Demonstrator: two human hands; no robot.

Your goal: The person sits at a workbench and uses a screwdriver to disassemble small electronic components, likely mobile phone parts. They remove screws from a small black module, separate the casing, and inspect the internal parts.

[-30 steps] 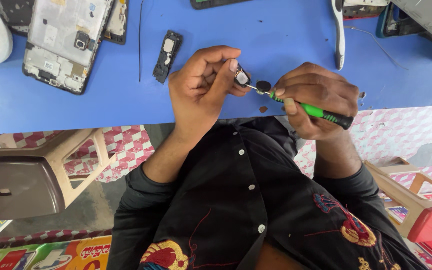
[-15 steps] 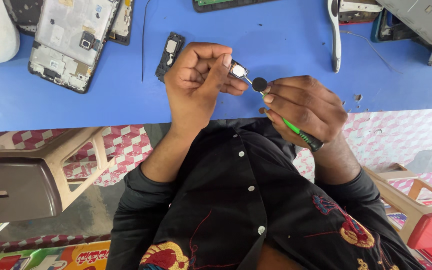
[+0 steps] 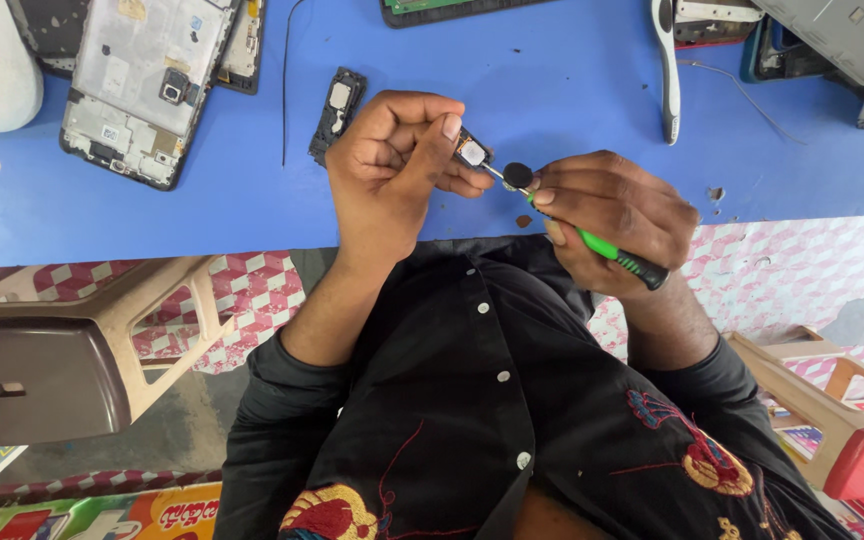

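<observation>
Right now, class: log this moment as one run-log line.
left hand: pinches small module | right hand: holds green screwdriver, tip at module | blue table

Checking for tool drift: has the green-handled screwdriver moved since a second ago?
Yes. The green-handled screwdriver swung, its handle end dropping below the blue table's near edge.

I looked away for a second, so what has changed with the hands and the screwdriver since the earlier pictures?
The right hand swung the green screwdriver handle down toward the body, with its tip at the small part. The left hand moved slightly away from the body, keeping its pinch on that part. The opened phone and the black piece on the blue table stayed put.
</observation>
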